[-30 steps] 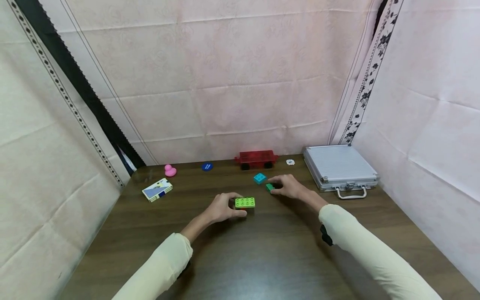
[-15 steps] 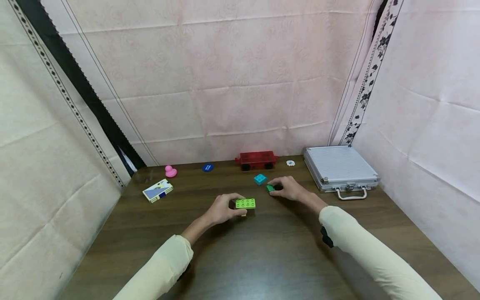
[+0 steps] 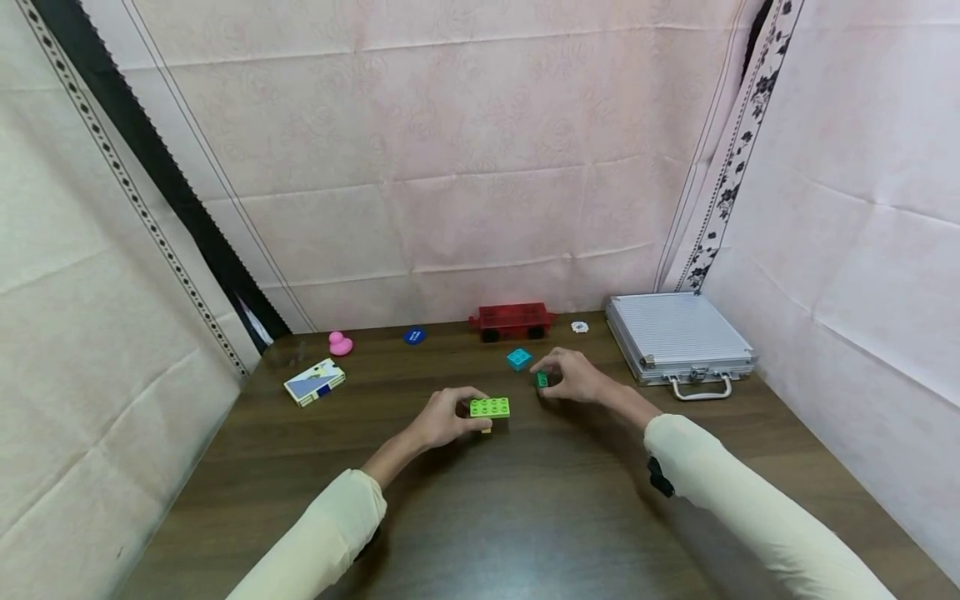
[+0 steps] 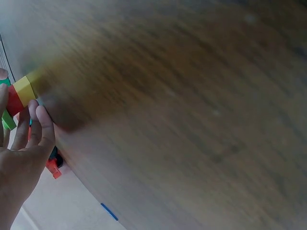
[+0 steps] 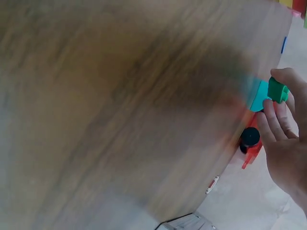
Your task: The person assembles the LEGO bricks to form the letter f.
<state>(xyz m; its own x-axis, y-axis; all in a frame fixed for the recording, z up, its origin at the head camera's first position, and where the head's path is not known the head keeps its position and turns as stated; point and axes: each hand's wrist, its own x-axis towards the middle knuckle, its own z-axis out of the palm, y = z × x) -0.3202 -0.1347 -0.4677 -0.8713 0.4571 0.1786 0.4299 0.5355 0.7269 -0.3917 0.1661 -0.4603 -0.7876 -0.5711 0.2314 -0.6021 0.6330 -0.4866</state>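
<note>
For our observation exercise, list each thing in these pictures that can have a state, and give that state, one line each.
left hand: grips the lime green brick stack.
lime green brick stack: held at the table, yellow and red bricks beneath.
right hand: pinches the dark green brick.
dark green brick: lifted between fingertips.
teal brick: lying loose on the table.
silver case: lid closed, flat.
red toy wagon: standing on its wheels.

A small stack of bricks (image 3: pixel 490 408) sits on the table (image 3: pixel 480 500) just in front of the red wagon (image 3: pixel 512 319), a little to its left: a lime-green studded brick lies flat on top, with red and yellow bricks (image 4: pixel 19 96) beneath it. A small dark-green brick (image 3: pixel 542 380) is raised off the table, tilted, in front of the wagon and just right of the stack; its studs show in the right wrist view (image 5: pixel 277 90).
</note>
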